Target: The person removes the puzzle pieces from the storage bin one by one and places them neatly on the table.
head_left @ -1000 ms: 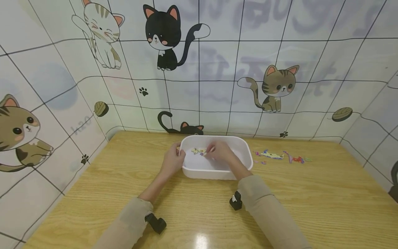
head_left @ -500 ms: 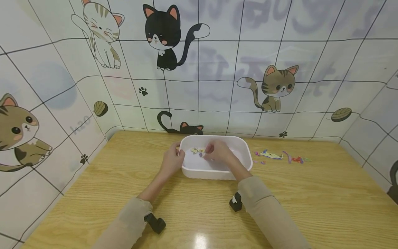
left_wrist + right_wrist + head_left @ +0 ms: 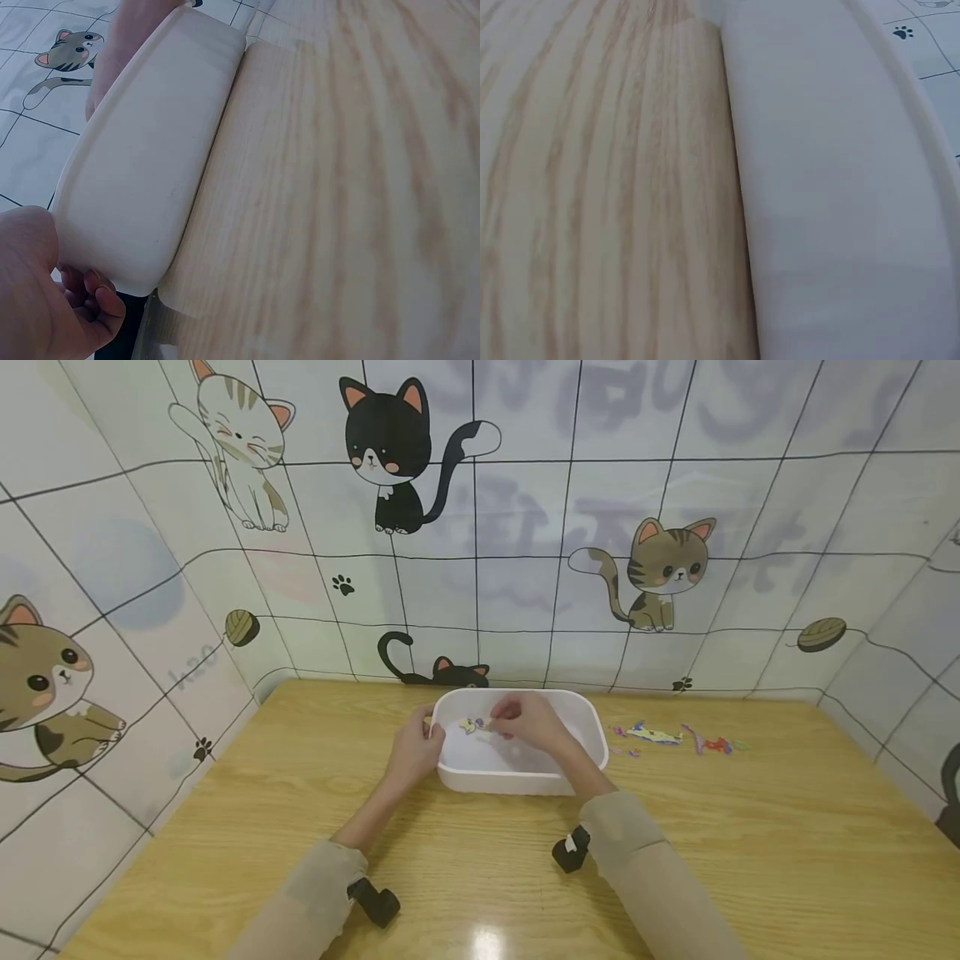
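A white plastic basin (image 3: 487, 782) stands on the wooden table. My left hand (image 3: 415, 747) grips its left end, thumb at the rim; the left wrist view shows fingers of this hand (image 3: 49, 289) curled against the basin's outer wall (image 3: 150, 150). Inside the basin is my right hand (image 3: 531, 722), fingers bent, thumb and forefinger pinched at a small colourful piece too small to make out. Beside those fingertips, a yellowish piece (image 3: 468, 726) and a purple piece (image 3: 480, 723) lie on the basin floor. Only the basin's side (image 3: 840, 187) and table show in the right wrist view.
Right of the basin lie several small, flat, colourful pieces: a long yellow-and-blue one (image 3: 654, 735), a purple strip (image 3: 693, 739), a red one (image 3: 718, 745) and a green one (image 3: 741, 745). A cat-patterned wall covering (image 3: 525, 593) rises behind the table (image 3: 480, 860).
Inside the basin, my right hand has shifted slightly away from me. The purple piece has moved up beside the yellowish one. My left hand keeps its grip on the basin.
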Demonstrator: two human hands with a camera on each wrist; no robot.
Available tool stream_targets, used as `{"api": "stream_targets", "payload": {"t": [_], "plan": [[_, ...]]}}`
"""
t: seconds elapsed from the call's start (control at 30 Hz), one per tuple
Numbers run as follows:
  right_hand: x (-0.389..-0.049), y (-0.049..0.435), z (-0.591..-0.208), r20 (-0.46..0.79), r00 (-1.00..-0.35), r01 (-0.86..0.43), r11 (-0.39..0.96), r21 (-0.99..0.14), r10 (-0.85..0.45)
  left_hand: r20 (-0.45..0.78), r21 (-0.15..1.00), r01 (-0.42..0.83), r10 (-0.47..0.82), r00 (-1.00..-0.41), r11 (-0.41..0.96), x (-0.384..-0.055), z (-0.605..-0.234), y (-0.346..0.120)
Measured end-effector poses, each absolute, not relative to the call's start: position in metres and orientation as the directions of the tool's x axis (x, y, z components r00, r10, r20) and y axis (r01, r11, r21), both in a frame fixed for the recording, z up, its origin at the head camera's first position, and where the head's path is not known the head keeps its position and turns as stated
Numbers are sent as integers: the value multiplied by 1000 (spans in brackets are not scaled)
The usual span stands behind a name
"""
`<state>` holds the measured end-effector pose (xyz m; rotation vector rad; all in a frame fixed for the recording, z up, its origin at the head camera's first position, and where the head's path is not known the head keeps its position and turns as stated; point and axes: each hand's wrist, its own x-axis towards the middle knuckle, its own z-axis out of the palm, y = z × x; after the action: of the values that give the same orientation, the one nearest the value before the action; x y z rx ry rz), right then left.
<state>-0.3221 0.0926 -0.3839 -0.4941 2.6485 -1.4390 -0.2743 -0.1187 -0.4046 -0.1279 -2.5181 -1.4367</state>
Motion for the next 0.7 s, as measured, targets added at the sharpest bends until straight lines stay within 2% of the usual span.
{"api": "stream_targets", "payload": {"t": [0.3, 0.5, 0.7], "plan": [[-308, 106, -376, 131, -952, -245, 432, -868, -277, 236, 836, 174, -53, -970, 520, -276, -406, -120], [-299, 120, -368, 186, -937, -288, 358, -888, -295, 233, 838, 169, -59, -971, 519, -276, -405, -119], [-295, 140, -360, 189, -947, -271, 326, -906, -261, 230, 834, 166, -57, -972, 526, -276, -405, -119]]}}
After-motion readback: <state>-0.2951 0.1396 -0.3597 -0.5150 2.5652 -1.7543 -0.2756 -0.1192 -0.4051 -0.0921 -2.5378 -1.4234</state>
